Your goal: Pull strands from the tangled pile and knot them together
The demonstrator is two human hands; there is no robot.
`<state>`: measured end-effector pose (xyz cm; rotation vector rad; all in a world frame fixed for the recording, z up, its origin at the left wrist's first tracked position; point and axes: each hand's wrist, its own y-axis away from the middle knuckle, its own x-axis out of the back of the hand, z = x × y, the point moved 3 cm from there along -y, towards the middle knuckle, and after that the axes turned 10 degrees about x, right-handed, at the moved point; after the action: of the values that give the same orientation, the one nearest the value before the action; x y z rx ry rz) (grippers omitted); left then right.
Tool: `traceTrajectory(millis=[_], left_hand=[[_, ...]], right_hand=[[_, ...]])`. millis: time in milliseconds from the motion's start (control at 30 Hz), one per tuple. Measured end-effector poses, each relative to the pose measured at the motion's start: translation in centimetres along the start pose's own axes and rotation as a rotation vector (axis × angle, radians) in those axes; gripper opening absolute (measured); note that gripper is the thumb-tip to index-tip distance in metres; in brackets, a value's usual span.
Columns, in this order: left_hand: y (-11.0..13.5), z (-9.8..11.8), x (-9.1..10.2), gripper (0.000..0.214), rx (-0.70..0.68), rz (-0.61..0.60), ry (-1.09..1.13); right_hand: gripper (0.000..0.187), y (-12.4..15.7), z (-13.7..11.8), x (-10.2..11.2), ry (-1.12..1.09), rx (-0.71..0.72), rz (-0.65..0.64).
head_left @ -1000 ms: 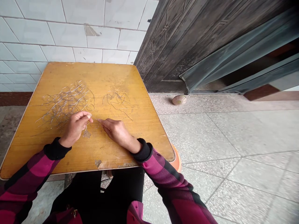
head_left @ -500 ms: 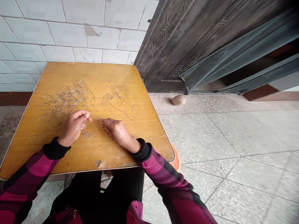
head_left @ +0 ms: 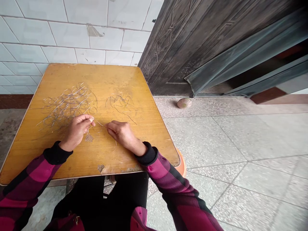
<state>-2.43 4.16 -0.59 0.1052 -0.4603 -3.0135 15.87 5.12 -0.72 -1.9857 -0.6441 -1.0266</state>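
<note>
My left hand point(head_left: 77, 131) and my right hand point(head_left: 121, 132) rest close together on a worn yellow wooden table point(head_left: 96, 77). Both pinch the ends of one thin wire strand point(head_left: 99, 125) that spans the small gap between them. A tail of the strand trails under my right hand toward the table's near edge. A big tangle of thin wire loops point(head_left: 67, 104) lies just beyond my left hand. A smaller cluster of bent wire pieces point(head_left: 120, 102) lies beyond my right hand.
A white tiled wall point(head_left: 72, 29) backs the table. A dark carved door point(head_left: 192, 41) stands open at the right, with a small round object point(head_left: 184, 103) on the stone floor by it. An orange stool edge point(head_left: 182, 166) shows under the table's right corner.
My right hand has slid slightly right and toward me, its fingers curling in and drawing the strand along. My left hand has barely moved.
</note>
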Motion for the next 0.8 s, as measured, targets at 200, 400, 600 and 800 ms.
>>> traceTrajectory(millis=[200,400,600,800], left_hand=[[0.1,-0.2,-0.2,0.015,0.002,-0.017,-0.065],[0.0,-0.5,-0.2,0.02,-0.019,-0.067,-0.243],[0.4,-0.1,-0.8,0.018,-0.033,-0.186,-0.488],[0.1,-0.6,-1.1,0.02,-0.006,-0.329,-0.648]], right_hand=[[0.026,-0.1,-0.2,0.3,0.153,0.082,-0.124],[0.029,-0.2,-0.1,0.8,0.2,0.165,-0.23],[0.023,-0.3,-0.3,0.7,0.214,0.247,-0.392],[0.02,-0.2,-0.8,0.4,0.189,0.311,-0.499]])
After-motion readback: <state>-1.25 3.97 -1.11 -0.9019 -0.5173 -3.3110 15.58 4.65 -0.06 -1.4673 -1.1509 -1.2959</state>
